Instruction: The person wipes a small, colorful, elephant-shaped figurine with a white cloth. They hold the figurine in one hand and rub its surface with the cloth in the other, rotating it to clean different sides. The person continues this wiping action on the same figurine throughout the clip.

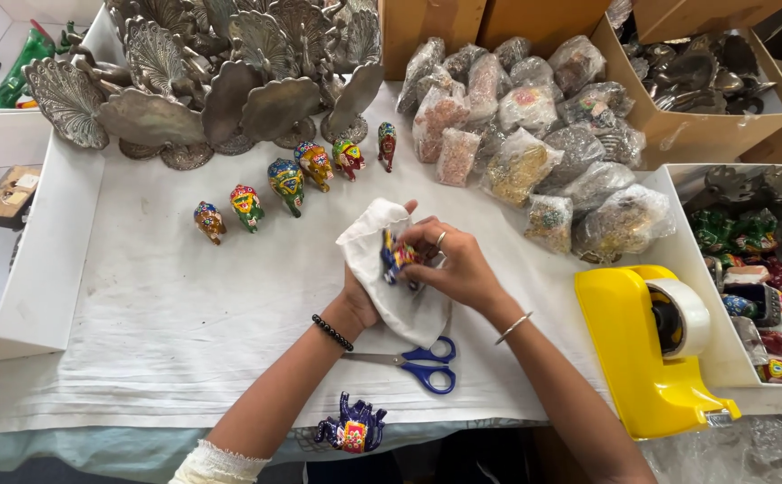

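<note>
My left hand holds a white cloth cupped under a small painted figurine, blue with red and yellow. My right hand grips the figurine from the right, fingers closed on it against the cloth. A ring sits on one right finger, a bangle on the right wrist and a dark bead bracelet on the left wrist. Both hands hover over the white table cover, just above blue-handled scissors.
A row of painted elephant figurines stands behind the hands, before metal peacock pieces. Plastic-wrapped packets lie at right. A yellow tape dispenser, white trays, a cardboard box and a blue elephant at the front edge surround them.
</note>
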